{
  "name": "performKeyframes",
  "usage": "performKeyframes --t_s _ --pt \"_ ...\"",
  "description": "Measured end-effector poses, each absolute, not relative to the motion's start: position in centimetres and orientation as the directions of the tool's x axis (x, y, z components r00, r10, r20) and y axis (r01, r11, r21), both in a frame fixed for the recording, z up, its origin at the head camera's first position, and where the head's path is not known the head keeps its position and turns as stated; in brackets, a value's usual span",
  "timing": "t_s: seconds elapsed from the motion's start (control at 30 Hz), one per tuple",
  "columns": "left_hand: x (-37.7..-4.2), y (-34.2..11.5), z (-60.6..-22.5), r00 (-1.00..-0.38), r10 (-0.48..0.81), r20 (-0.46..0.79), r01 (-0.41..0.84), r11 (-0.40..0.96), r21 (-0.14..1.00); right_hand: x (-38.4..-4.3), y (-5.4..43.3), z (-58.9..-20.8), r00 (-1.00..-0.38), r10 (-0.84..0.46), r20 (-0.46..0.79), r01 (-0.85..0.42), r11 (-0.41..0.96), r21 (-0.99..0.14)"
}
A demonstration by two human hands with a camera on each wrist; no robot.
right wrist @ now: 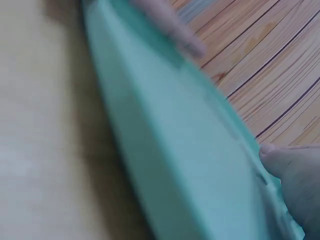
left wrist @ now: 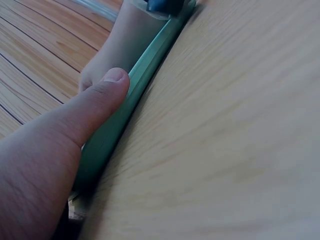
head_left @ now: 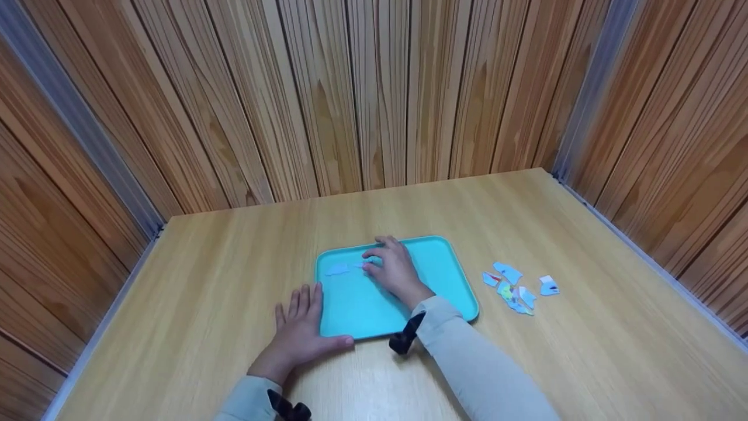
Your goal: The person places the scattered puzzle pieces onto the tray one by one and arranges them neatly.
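Note:
A turquoise tray [head_left: 362, 307] lies on the table in the head view. Fingers spread, my left hand [head_left: 301, 333] rests at its front left corner, thumb along the front rim; the left wrist view shows that thumb [left wrist: 107, 95] against the tray's side. Over the upper part of the tray, my right hand [head_left: 394, 272] bends its thumb and fingers around a small light-blue paper piece [head_left: 359, 265], partly hidden by the fingers. Just left of it, another torn pale-blue paper piece [head_left: 337, 269] lies flat on the tray. The right wrist view is blurred, with the right thumb [right wrist: 282, 162] at its right edge.
Right of the tray, several torn, printed paper pieces [head_left: 508, 272] lie in a loose cluster on the wooden table [head_left: 234, 263]. One piece [head_left: 549, 286] sits apart, farther right. Wood-panelled walls [head_left: 380, 105] stand behind the table and on both sides.

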State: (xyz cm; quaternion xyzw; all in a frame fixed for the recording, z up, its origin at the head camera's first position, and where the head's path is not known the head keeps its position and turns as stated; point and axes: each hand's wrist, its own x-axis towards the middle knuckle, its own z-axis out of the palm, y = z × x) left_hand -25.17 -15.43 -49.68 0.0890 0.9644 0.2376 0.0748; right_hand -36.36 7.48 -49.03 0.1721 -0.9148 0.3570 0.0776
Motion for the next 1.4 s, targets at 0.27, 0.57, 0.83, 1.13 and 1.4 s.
performKeyframes --t_s 0.27,0.57,0.83,1.13,1.4 --pt "-25.2 -15.5 -49.8 -0.973 0.2 -0.113 0.125 0.875 0.469 -35.9 11.0 -47.9 -0.925 -0.231 0.302 -0.379 0.617 -0.689" --pt "-25.2 -15.6 -50.0 -0.972 0.214 -0.1 0.142 0.868 0.475 -35.3 18.1 -47.4 -0.926 -0.231 0.299 -0.378 0.543 -0.75" --pt "-25.3 -15.8 -50.1 -0.973 0.213 -0.085 0.152 0.874 0.461 -34.6 23.5 -46.9 -0.936 -0.192 0.296 -0.353 0.528 -0.772" --pt "-25.4 -15.8 -49.9 -0.973 0.214 -0.091 0.145 0.866 0.479 -33.7 30.1 -47.0 -0.952 -0.118 0.283 -0.302 0.517 -0.801" --pt "-25.1 -15.7 -49.9 -0.971 0.217 -0.1 0.142 0.863 0.485 -32.5 35.8 -48.4 -0.955 -0.092 0.28 -0.284 0.548 -0.787"
